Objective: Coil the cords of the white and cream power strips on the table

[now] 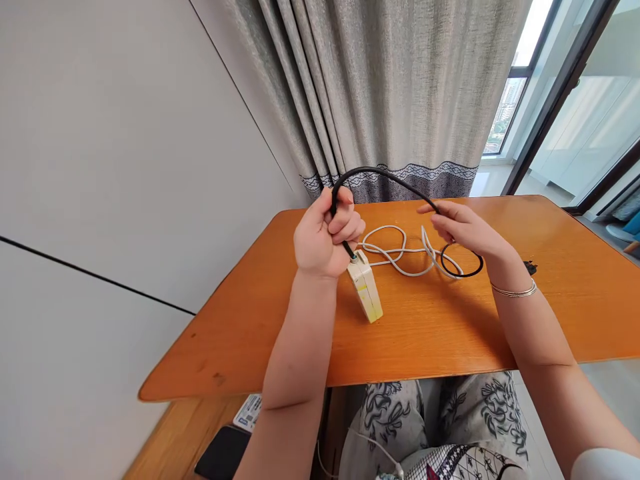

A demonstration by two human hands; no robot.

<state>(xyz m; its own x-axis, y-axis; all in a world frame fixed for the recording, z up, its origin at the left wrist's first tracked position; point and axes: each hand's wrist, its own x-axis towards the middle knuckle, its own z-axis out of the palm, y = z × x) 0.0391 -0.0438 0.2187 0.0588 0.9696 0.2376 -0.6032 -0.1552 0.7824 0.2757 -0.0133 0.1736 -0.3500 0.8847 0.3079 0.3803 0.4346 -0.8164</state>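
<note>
A black power cord (373, 171) arches between my two hands above the table. My left hand (327, 233) is closed around the cord near its end, where it enters a narrow cream-coloured box (367, 290) with yellow patches. That box is tilted just below my left hand; whether it touches the table I cannot tell. My right hand (463, 227) pinches the cord further along, its index finger pointing left. Below my right hand the cord forms a small loop, and a black plug (530, 267) lies beyond my right wrist.
A white cable (400, 268) lies in loose loops on the orange-brown wooden table (280, 320). Behind the table hangs a grey curtain (400, 87), and a pale wall panel (125, 167) stands at left. A dark flat object (223, 453) lies lower left, below the table's edge.
</note>
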